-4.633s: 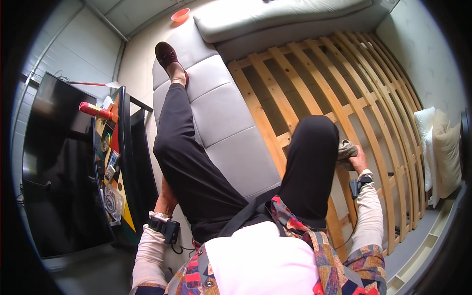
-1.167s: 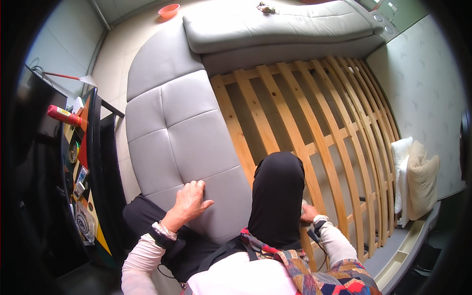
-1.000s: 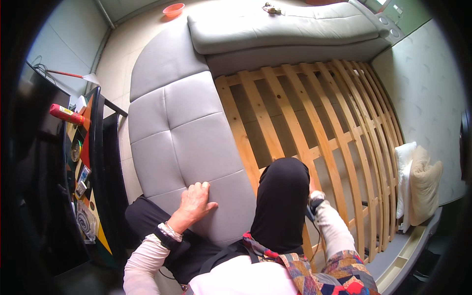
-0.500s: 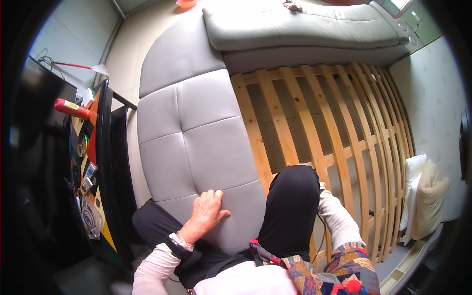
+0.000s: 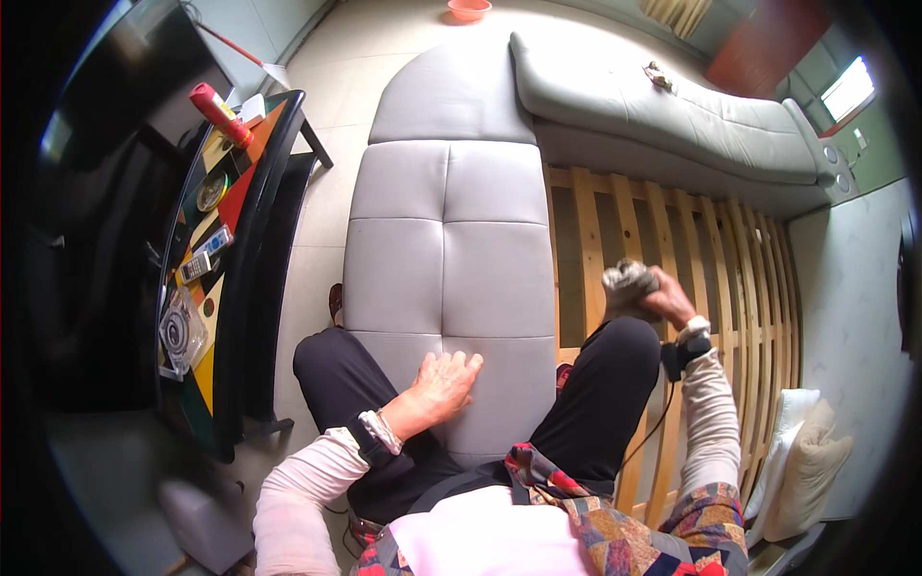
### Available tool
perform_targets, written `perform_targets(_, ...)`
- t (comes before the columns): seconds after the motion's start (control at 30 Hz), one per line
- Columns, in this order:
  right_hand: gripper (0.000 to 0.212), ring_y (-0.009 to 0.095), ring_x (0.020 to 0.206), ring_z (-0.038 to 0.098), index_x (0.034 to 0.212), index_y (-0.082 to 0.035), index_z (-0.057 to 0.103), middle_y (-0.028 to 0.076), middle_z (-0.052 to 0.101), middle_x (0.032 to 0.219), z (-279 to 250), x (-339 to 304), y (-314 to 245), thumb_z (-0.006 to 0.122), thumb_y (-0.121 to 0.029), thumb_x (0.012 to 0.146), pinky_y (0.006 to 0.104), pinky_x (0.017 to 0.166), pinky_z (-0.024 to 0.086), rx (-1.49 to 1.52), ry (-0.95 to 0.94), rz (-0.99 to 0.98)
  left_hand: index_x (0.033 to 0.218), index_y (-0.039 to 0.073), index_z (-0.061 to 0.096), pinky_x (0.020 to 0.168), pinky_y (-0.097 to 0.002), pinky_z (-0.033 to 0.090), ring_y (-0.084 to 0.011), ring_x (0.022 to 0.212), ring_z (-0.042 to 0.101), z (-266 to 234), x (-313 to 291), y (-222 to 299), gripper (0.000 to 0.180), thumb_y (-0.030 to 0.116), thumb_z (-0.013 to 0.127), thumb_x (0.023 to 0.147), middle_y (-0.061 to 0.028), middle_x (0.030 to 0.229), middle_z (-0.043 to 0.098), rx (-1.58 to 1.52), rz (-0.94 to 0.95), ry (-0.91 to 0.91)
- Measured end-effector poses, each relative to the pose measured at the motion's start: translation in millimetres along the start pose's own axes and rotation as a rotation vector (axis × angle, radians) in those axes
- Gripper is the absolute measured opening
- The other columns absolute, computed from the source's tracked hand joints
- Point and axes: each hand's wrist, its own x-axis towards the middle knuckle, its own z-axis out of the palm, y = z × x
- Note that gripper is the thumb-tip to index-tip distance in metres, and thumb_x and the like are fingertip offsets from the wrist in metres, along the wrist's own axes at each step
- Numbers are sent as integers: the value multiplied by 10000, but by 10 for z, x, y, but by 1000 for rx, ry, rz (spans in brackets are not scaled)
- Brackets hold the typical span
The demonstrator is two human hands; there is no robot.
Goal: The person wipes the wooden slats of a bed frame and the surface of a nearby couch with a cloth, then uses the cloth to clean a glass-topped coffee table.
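Observation:
A long grey padded sofa cushion [image 5: 394, 278] with stitched squares stretches away between my knees. Near its front end, my left hand [image 5: 437, 392] rests on the surface, palm down, fingers loosely bent and holding nothing. Above my right knee, my right hand [image 5: 669, 300] is closed around a bunched greyish cloth [image 5: 629, 280], raised over the wooden slats [image 5: 663, 230] of the sofa base. Part of the cloth is hidden by the fingers and the knee.
A low black table [image 5: 250, 259] at the left carries a red cylindrical can [image 5: 221, 113], a remote control [image 5: 206, 254] and a clear ashtray-like dish [image 5: 180, 331]. A grey sofa back [image 5: 663, 110] lies across the far side. Folded beige pillows [image 5: 807, 470] lean at the right.
My right hand has come up from beside my right knee, where it was hidden, and now shows the cloth. My left hand stays on the cushion; the whole view has shifted.

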Motion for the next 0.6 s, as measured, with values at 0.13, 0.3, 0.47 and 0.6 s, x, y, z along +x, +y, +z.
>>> perform_targets(0.13, 434, 171, 1058, 655, 1244, -40, 599, 69, 695, 1110, 303, 257, -1424, 804, -138, 874, 335, 919, 563, -151, -63, -152, 1411, 50, 487, 864, -477, 473, -304, 1045, 654, 37, -116, -34, 753, 340, 845, 815, -132, 1095, 641, 56, 32, -15)
perform_targets(0.3, 452, 172, 1121, 641, 1284, -62, 576, 70, 680, 1180, 700, 195, -1616, 768, -10, 879, 349, 998, 551, -5, -243, -273, 1425, 65, 478, 871, -464, 466, -286, 1060, 644, 67, -141, -42, 746, 358, 827, 834, -119, 1108, 636, 48, 47, 29)
perform_targets(0.47, 482, 317, 1068, 691, 1219, -22, 592, 164, 696, 1111, 778, -8, -1808, 765, 19, 771, 398, 942, 562, -362, -246, -390, 1416, 72, 493, 868, -455, 470, -274, 1066, 633, 57, -187, -73, 715, 368, 813, 849, -105, 1107, 629, 43, 65, 41)
perform_targets(0.6, 506, 334, 1063, 692, 1210, -19, 600, 161, 689, 1104, 723, -229, -2063, 773, 40, 738, 396, 933, 566, -319, -186, -365, 1391, 80, 516, 861, -451, 474, -275, 1050, 638, 28, -196, -106, 675, 370, 807, 855, -102, 1099, 631, 30, 88, 42)
